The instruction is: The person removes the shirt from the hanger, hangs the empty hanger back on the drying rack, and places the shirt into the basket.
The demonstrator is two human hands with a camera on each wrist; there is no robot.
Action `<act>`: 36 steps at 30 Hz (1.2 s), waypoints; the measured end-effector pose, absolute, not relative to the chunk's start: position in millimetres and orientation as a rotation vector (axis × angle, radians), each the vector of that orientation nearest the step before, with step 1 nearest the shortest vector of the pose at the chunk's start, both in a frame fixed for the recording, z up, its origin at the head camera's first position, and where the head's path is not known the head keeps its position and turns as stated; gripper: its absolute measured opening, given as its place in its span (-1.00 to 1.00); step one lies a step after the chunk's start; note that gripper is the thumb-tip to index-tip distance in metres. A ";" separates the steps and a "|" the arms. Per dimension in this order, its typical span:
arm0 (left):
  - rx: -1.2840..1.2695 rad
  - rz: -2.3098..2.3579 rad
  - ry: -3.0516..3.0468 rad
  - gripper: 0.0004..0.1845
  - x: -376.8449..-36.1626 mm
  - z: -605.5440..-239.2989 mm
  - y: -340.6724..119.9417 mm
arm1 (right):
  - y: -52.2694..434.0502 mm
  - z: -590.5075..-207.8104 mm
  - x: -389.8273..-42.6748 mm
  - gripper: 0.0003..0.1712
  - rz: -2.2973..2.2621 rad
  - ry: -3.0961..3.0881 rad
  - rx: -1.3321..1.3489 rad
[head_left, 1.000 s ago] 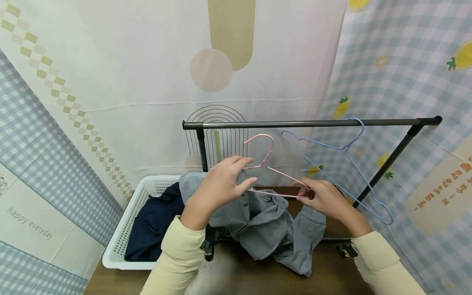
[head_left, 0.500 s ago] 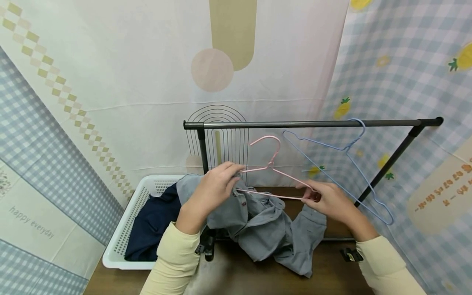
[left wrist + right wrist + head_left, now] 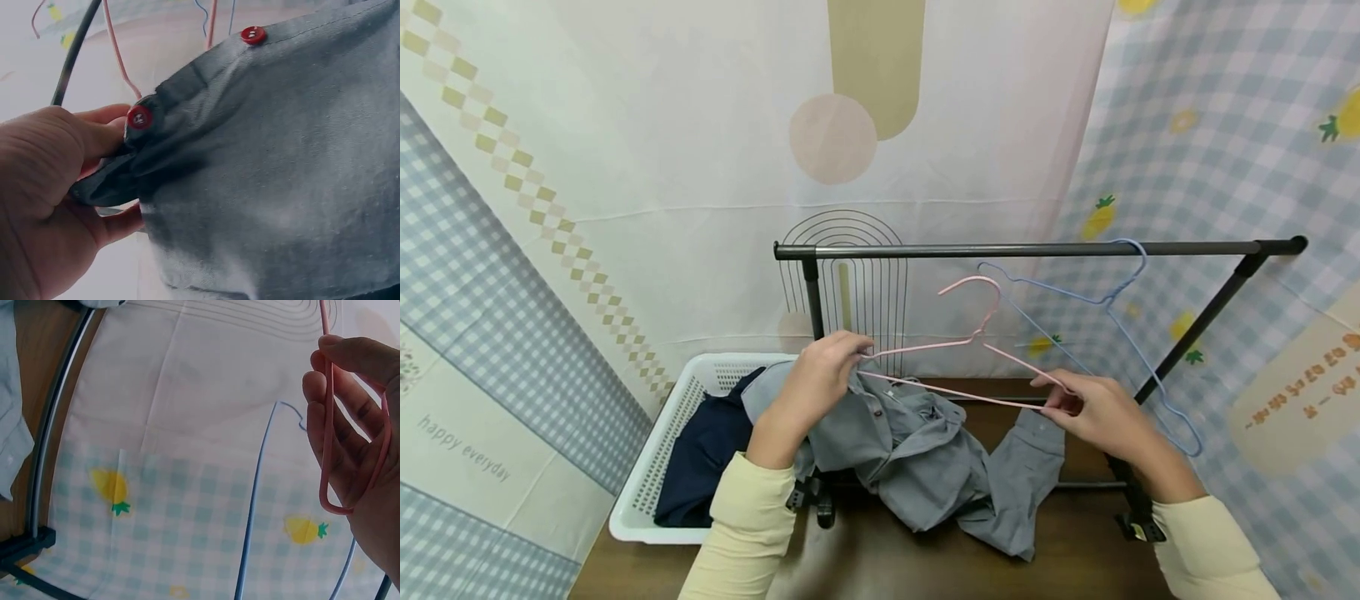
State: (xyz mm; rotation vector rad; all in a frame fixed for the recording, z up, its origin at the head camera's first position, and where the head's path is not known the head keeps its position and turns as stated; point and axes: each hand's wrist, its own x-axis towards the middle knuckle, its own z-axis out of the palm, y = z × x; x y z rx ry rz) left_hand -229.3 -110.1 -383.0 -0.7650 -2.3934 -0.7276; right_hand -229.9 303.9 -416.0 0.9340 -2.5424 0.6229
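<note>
The left hand [image 3: 808, 387] pinches the grey shirt [image 3: 917, 446] collar together with one end of the pink hanger [image 3: 970, 342], that end hidden by fabric. The right hand [image 3: 1093, 412] curls around the hanger's other end, below the rack rail [image 3: 1037, 248]. The shirt's lower part drapes out of sight behind the arms.

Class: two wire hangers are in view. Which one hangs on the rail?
The blue hanger, hooked over the black rail; the pink hanger is held between both hands.
</note>
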 end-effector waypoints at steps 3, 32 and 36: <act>-0.730 -0.748 -2.373 -0.74 -231.3 -385.3 -112.9 | 311.6 -416.1 -227.1 -0.46 0.614 -2.542 0.917; -1.088 -0.715 -2.047 -0.80 -220.0 -405.7 14.4 | 345.4 -414.1 -206.1 -0.39 0.563 -2.518 0.522; -1.185 -0.654 -2.137 -0.77 -216.9 -427.0 25.1 | 344.7 -417.4 -208.4 -0.36 0.541 -2.494 0.511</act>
